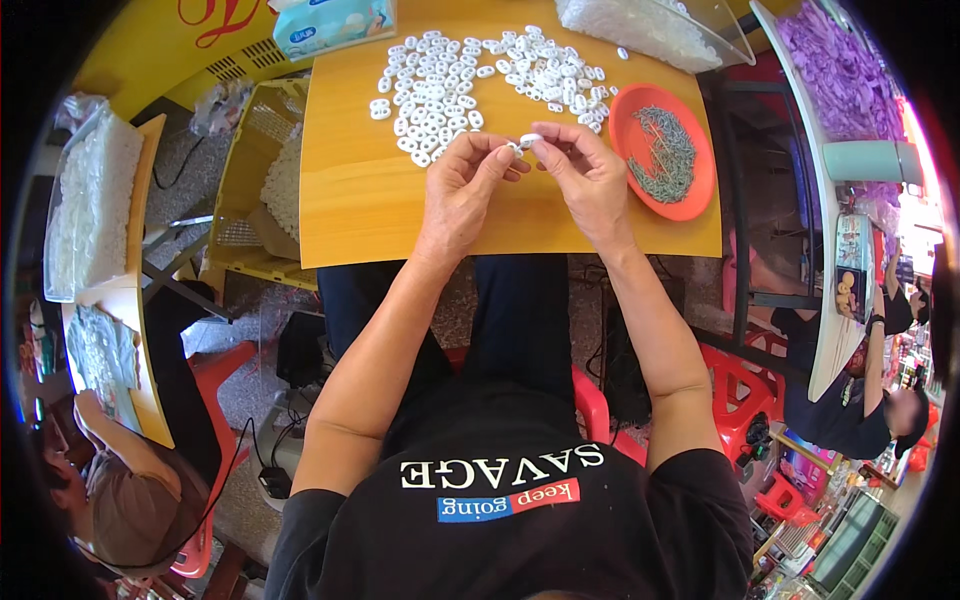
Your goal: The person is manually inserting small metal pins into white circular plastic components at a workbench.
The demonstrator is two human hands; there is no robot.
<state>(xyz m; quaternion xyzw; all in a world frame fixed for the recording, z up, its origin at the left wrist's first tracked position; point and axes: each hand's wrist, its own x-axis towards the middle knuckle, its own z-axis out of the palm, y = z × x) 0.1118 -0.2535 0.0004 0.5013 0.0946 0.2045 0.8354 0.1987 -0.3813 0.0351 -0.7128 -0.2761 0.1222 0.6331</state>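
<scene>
Pinching small white piece (530, 141) in right hand (588, 178), thumb against fingers. Pinching white bit (516, 149), mostly hidden, in left hand (460, 188), just beside it. Holding both above yellow-brown table (385, 222), just short of spread-out white two-hole pieces (432, 98). To right, on same table: red plate (622, 112) with thin grey metal parts (668, 160).

White lettering (500, 468) marks the black shirt (540, 545); red script (222, 22), the yellow panel (145, 60); a logo (307, 33), the turquoise packet (350, 38).

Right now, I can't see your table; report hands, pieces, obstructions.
Left hand and right hand close together, pinching small white parts. Loose white pieces spread beyond them. Red plate of grey metal bits beside right hand; nothing visibly blocking.
</scene>
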